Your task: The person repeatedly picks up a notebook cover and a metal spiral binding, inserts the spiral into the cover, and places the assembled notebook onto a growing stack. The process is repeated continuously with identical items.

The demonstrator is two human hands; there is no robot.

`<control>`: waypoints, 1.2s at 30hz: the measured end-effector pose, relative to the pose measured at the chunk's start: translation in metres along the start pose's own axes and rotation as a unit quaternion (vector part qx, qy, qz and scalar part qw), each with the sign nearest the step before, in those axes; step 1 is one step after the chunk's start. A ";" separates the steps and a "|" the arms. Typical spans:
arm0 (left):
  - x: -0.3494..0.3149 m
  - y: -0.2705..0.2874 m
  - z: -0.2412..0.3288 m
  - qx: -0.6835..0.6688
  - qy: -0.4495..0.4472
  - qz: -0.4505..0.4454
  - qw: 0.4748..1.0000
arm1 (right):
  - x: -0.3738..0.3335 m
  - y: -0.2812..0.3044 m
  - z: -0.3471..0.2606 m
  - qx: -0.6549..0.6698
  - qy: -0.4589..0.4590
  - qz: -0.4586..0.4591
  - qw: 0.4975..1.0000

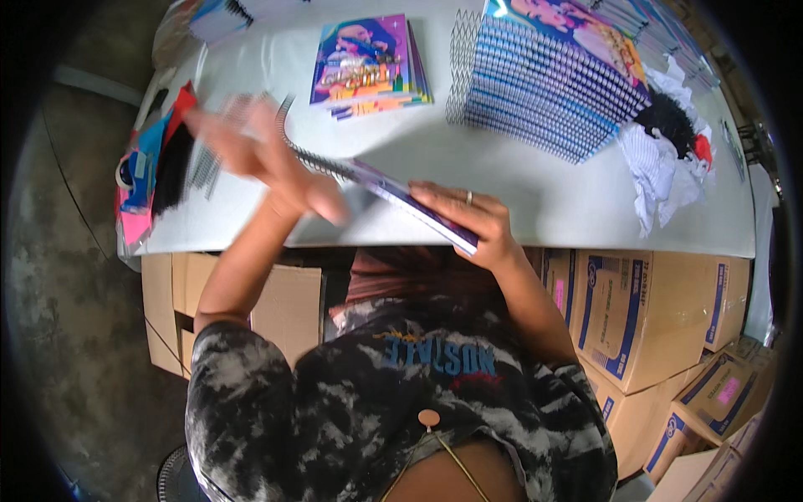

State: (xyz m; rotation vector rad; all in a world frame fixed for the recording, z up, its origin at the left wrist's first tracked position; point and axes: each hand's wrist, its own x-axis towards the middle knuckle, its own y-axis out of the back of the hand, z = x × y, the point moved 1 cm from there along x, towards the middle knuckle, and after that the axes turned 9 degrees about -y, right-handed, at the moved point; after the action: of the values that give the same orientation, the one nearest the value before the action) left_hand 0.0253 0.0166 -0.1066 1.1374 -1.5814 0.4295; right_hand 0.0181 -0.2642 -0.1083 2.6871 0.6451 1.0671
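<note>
While the right hand [468, 219] is clamped on the lower right end of the notebook [401, 197], fingers laid over its cover and thumb under, the book lies tilted on the white table [535, 201] just in front of the person, its long axis running from upper left down to lower right. Its spiral [314, 159] edge sits at the upper left end, and that end points straight at the left hand [268, 159], which is blurred, its fingers spread apart and flat, holding nothing that can be made out, touching or just over the coil. So the left hand is nearer the bound edge and the right one nearer the free corner. Loose wire coils [209, 159] lie just left of the left hand, beside coloured scraps [146, 180] at the table's edge. Further back rest a small pile of covers [368, 63] and a fanned stack of bound notebooks [552, 84], both well apart from the hands.
</note>
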 end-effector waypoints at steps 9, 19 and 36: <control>0.038 -0.015 0.061 -0.050 -0.117 -0.100 0.987 | 0.002 -0.001 -0.001 -0.002 -0.018 -0.002 1.000; 0.018 -0.015 0.087 -0.110 -0.057 -0.115 0.986 | 0.003 -0.013 0.003 0.008 -0.026 -0.002 1.000; 0.006 -0.013 0.106 -0.243 -0.044 -0.201 0.948 | 0.007 -0.026 0.006 0.022 -0.039 0.029 0.999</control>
State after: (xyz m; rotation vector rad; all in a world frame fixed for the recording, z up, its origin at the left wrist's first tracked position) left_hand -0.0217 -0.0727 -0.1409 1.0591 -1.3764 -0.2737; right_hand 0.0186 -0.2381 -0.1168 2.7852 0.5854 0.9681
